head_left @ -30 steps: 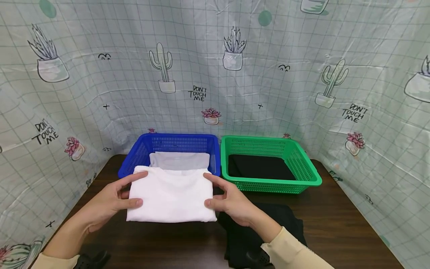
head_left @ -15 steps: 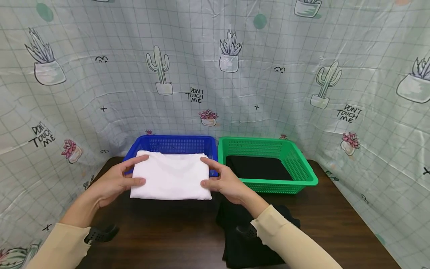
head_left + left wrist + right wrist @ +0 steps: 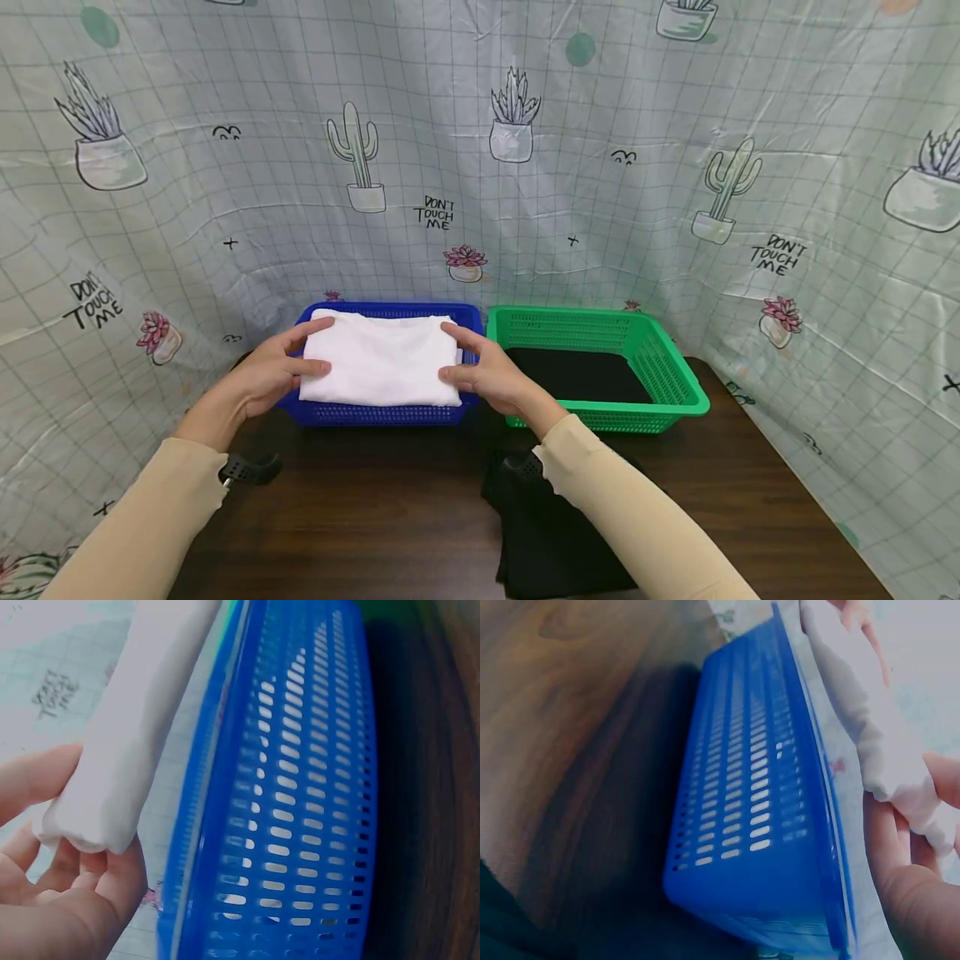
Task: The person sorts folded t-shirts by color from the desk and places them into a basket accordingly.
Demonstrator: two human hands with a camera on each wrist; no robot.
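A folded white shirt is held level over the blue basket, covering most of its opening. My left hand grips the shirt's left end, thumb on top and fingers beneath. At the other end, my right hand pinches it the same way. Both wrist views show the shirt as a thick folded layer above the basket's rim, apart from it. White cloth shows through the slots in the basket's wall. What lies inside is hidden from above by the shirt.
Right beside the blue basket stands a green basket with folded black cloth inside. A black garment lies on the dark wooden table, partly under my right forearm. A patterned curtain hangs behind and at both sides.
Both hands have carried the white shirt forward, from in front of the blue basket to above it. The white cloth seen inside the basket earlier is now covered. The view has shifted slightly.
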